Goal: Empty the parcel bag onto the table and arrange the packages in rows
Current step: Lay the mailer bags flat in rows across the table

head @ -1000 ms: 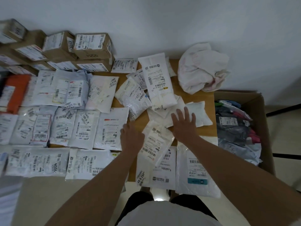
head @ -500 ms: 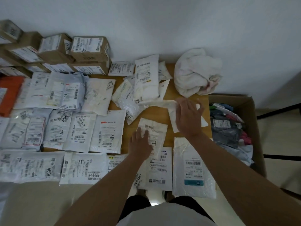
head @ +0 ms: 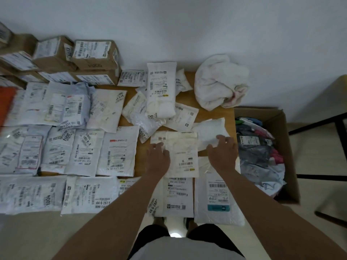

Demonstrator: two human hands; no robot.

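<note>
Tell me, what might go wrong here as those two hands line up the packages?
The front-row packages, such as the white mailer with the teal label, hang over the table's near edge, so a nudge could tip them off. The plain white pouch under the right hand lies near the right edge, above the cardboard box, and could slide in. The loose pile behind could snag.

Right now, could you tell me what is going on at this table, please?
A person is sorting parcels into rows on a wooden table. The left hand rests on a cream mailer in the middle row, while the right hand holds the edge of a plain white pouch beside it. Rows of labelled packages lie to the left; a loose pile behind is unsorted. A crumpled white bag lies at the back.
</note>
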